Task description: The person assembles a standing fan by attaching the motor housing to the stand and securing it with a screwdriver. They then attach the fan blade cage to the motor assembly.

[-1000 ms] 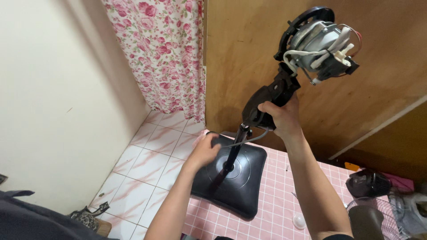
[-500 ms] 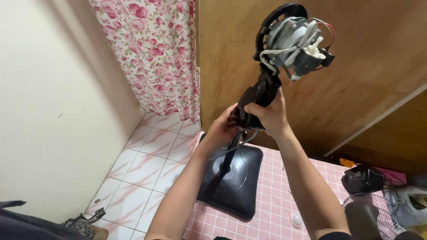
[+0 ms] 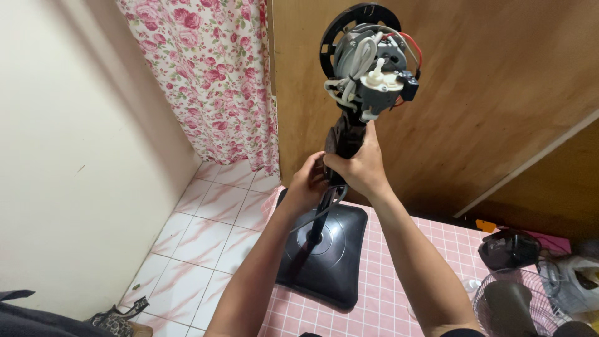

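Observation:
A black standing fan with its covers off stands on a square black base (image 3: 337,262). Its bare grey motor (image 3: 368,59), with white and red wires and a black round back plate, sits on top of the black neck (image 3: 346,137). My right hand (image 3: 359,165) grips the neck just under the motor. My left hand (image 3: 309,184) holds the pole (image 3: 319,218) right below and beside it, the two hands touching. A grey cord hangs from the neck past the pole.
The base rests on a pink checked mat (image 3: 387,274) over white tiled floor (image 3: 206,218). A flowered curtain (image 3: 212,75) hangs at left, a wooden panel (image 3: 493,81) behind. At the lower right lie a wire fan guard (image 3: 499,299) and a black fan cover (image 3: 508,249).
My left hand rose from the base to the pole under the neck. The fan head swung left and turned so the motor's back faces me.

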